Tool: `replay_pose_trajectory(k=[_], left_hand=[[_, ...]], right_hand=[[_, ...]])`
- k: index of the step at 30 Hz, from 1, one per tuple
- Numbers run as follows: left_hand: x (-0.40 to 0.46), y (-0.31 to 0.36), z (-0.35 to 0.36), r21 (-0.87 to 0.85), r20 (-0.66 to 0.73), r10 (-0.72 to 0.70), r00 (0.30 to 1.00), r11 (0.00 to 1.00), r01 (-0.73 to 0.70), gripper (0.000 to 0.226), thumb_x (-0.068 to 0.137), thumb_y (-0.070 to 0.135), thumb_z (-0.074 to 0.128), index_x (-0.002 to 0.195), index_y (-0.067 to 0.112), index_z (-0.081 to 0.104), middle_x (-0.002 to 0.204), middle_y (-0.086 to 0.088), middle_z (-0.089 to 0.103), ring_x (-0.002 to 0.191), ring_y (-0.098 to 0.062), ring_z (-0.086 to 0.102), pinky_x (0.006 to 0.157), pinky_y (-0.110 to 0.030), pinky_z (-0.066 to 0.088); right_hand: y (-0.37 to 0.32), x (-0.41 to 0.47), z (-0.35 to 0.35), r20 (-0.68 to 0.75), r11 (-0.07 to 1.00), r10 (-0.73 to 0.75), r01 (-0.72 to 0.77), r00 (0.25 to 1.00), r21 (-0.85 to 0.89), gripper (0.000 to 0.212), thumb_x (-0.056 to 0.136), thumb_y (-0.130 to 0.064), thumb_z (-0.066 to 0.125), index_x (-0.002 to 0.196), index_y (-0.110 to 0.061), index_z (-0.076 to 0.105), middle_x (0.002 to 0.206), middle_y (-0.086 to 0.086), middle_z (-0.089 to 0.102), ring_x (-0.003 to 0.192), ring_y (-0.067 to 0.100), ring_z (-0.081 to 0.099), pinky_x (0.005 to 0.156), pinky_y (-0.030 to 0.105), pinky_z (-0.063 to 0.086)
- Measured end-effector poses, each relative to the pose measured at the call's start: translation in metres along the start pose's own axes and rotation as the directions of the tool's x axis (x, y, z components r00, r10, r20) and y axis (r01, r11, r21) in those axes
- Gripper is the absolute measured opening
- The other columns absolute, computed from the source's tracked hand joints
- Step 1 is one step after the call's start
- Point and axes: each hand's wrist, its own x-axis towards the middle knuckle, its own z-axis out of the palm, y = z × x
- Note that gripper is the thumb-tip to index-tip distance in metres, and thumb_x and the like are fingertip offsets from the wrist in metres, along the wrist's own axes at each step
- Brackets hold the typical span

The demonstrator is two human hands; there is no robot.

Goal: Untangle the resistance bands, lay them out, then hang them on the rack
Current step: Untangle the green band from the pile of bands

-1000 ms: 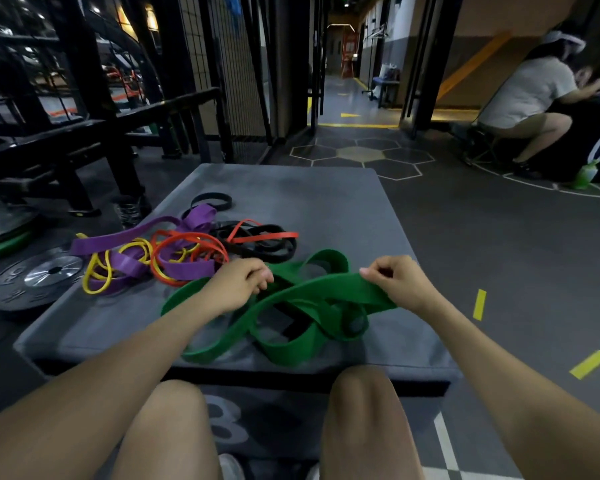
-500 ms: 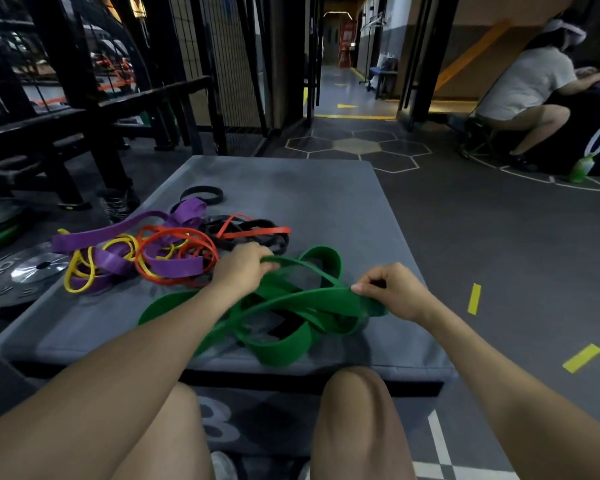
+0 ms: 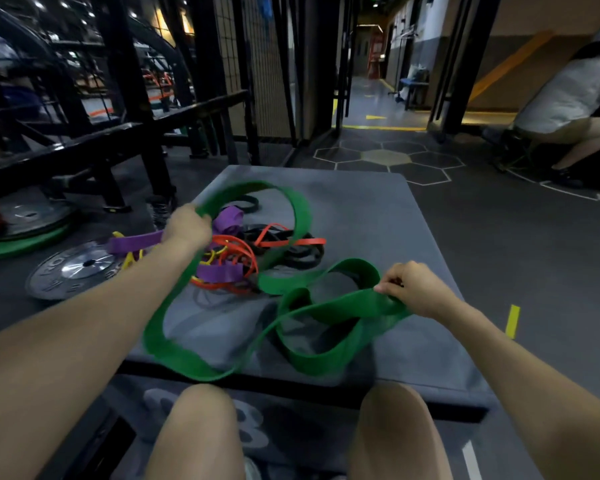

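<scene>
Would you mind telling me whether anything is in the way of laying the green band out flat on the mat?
Yes: the green band, gripped by the left hand and right hand, loops over the tangled pile on the mat.

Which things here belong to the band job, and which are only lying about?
For the job:
green band, gripped by left hand and right hand
purple band
orange band
yellow band
black bands
grey padded box under them

Lying about:
weight plates on the floor
</scene>
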Motion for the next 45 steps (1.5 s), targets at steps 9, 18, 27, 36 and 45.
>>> replay_pose_trajectory(k=[9,18,27,36,45], left_hand=[[-0.093,0.024,0.072,-0.114,0.332,0.584,0.741,0.805,-0.583,0.029,0.087,0.019,0.06,0.116,0.011,0.058,0.115,-0.012,0.052,0.108,-0.027,0.053,0.096,-0.033,0.04],[-0.089,0.012,0.107,0.121,0.468,0.18,0.865,0.957,-0.264,0.046,0.076,0.029,0.075,0.114,0.013,0.055,0.112,-0.007,0.061,0.108,-0.026,0.058,0.094,-0.034,0.046],[-0.087,0.034,0.078,-0.34,0.271,0.307,0.912,0.917,-0.208,0.008,0.082,0.006,0.066,0.084,0.013,0.062,0.068,-0.002,0.059,0.057,-0.023,0.06,0.066,-0.04,0.058],[-0.076,0.086,-0.006,-0.455,0.04,0.471,0.881,0.794,-0.403,0.009,0.085,0.013,0.065,0.084,0.017,0.057,0.07,0.003,0.055,0.065,-0.019,0.06,0.065,-0.033,0.057],[-0.061,0.158,-0.103,-0.549,-0.214,0.595,0.775,0.583,-0.599,0.023,0.077,0.019,0.074,0.078,0.029,0.053,0.069,0.01,0.053,0.063,-0.006,0.05,0.071,-0.029,0.048]], right_hand=[[0.009,-0.007,0.013,0.03,1.0,0.02,-0.019,0.999,-0.02,0.023,0.09,-0.029,0.06,0.068,-0.024,0.058,0.069,-0.014,0.056,0.063,0.002,0.051,0.054,0.015,0.037],[0.012,-0.012,0.014,-0.002,0.997,-0.076,0.076,0.997,0.02,0.052,0.093,-0.035,0.052,0.054,-0.014,0.026,0.053,0.007,0.026,0.046,0.013,0.024,0.049,0.025,0.02],[-0.041,0.019,0.022,-0.004,0.992,-0.115,0.115,0.993,0.06,0.027,0.089,-0.034,0.06,0.092,-0.008,0.068,0.09,0.008,0.068,0.086,0.024,0.061,0.078,0.034,0.048],[-0.102,0.032,-0.022,-0.304,0.991,-0.131,0.135,0.944,-0.009,0.017,0.088,-0.016,0.053,0.083,-0.005,0.065,0.08,0.015,0.066,0.076,0.034,0.059,0.065,0.039,0.05],[-0.181,0.043,-0.142,-0.596,0.861,-0.114,0.378,0.794,0.339,0.02,0.086,-0.01,0.06,0.077,0.005,0.069,0.065,0.014,0.066,0.06,0.021,0.062,0.07,0.046,0.057]])
